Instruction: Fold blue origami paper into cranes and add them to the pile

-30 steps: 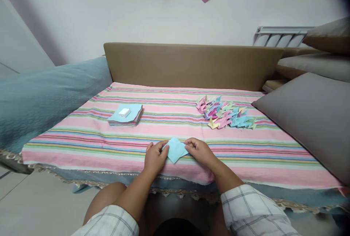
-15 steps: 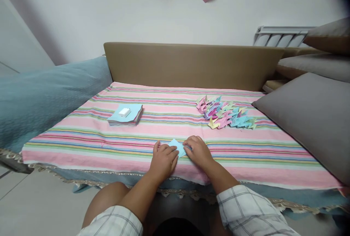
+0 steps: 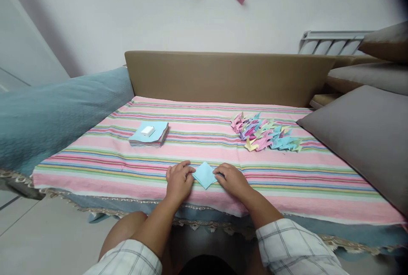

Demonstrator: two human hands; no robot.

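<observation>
A light blue sheet of origami paper point(image 3: 205, 175), folded to a small diamond, lies on the striped cloth point(image 3: 204, 141) near the seat's front edge. My left hand point(image 3: 180, 180) pinches its left corner between thumb and fingers. At the opposite corner, my right hand point(image 3: 232, 180) pinches the paper the same way. One point of the diamond faces away from me and one faces me. The fingertips cover only the two side corners.
Folded paper cranes point(image 3: 266, 134) in several colours lie heaped at the right. To the left sits a stack of coloured paper point(image 3: 149, 139), topped by a small white box point(image 3: 147, 131). Grey cushions point(image 3: 360, 139) stand at the far right, a brown backrest point(image 3: 223, 77) behind.
My left hand has moved left off the middle of the paper to its left corner, uncovering the diamond. My right hand stays at the right corner. The view has shifted slightly.
</observation>
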